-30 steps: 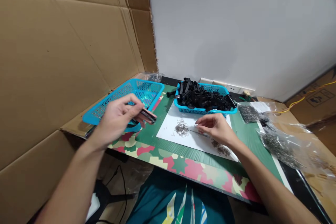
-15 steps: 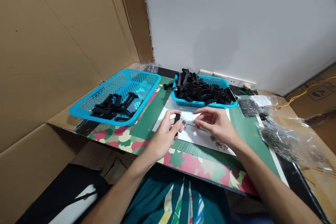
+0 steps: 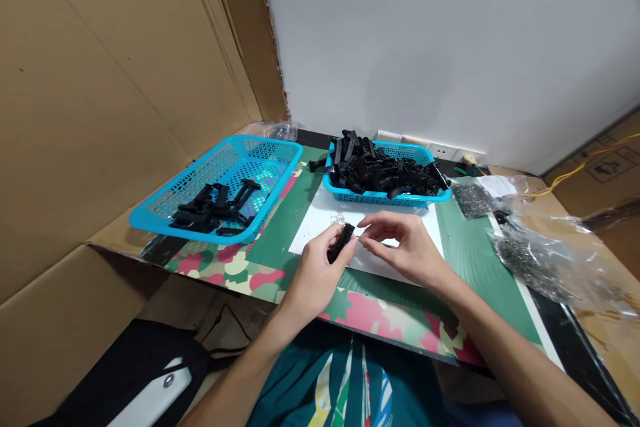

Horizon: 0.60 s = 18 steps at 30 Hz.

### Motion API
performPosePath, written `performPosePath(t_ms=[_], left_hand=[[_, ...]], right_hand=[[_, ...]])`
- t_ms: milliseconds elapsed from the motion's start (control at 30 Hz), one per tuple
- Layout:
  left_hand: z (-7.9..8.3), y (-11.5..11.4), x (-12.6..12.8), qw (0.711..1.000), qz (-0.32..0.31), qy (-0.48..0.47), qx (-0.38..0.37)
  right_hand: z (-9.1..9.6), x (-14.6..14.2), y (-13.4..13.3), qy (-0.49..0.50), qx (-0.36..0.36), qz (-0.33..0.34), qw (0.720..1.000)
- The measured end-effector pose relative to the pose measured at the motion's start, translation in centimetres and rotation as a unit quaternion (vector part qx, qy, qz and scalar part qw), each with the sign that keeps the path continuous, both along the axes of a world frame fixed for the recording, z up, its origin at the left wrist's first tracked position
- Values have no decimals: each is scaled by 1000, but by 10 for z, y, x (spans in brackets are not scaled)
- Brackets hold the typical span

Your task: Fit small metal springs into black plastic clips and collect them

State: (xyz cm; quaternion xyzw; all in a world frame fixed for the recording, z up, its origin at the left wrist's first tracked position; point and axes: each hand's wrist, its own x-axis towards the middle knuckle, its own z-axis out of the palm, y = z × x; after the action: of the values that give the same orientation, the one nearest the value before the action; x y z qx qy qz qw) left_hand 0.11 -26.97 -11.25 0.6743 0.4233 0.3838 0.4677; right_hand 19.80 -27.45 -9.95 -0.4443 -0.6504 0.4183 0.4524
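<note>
My left hand (image 3: 320,260) grips a black plastic part (image 3: 341,243), its upper end sticking out past the fingers. Close to that end is my right hand (image 3: 397,243), thumb and fingertips pinched together. What they hold is too small to make out. Both hands are above a white sheet (image 3: 309,230) on the green mat. Small metal pieces (image 3: 338,219) lie scattered on the sheet just behind the black part.
Behind the hands stands a blue basket (image 3: 387,199) heaped with black parts. A wider blue basket (image 3: 200,235) at left holds fewer. Clear bags of small metal pieces (image 3: 530,263) lie at right. Cardboard (image 3: 125,67) walls the left side.
My left hand has turned, tilting the black part to the right. My right hand has come closer, its fingertips now beside the part's upper end.
</note>
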Motion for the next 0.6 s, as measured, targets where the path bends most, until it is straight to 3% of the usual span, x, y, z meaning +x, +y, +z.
performPosePath(t_ms=[233, 333, 467, 600], left_hand=[[1, 1, 0, 1000, -14, -25, -11], [0, 2, -3, 999, -12, -34, -20], [-2, 2, -10, 995, -24, -80, -57], [-5, 0, -13, 989, -25, -124, -75]], right_hand=[[-6, 1, 7, 42, -69, 60, 995], [-6, 1, 6, 46, -51, 44, 997], [-3, -1, -2, -54, 115, -27, 992], [-4, -9, -11, -150, 288, -28, 946]])
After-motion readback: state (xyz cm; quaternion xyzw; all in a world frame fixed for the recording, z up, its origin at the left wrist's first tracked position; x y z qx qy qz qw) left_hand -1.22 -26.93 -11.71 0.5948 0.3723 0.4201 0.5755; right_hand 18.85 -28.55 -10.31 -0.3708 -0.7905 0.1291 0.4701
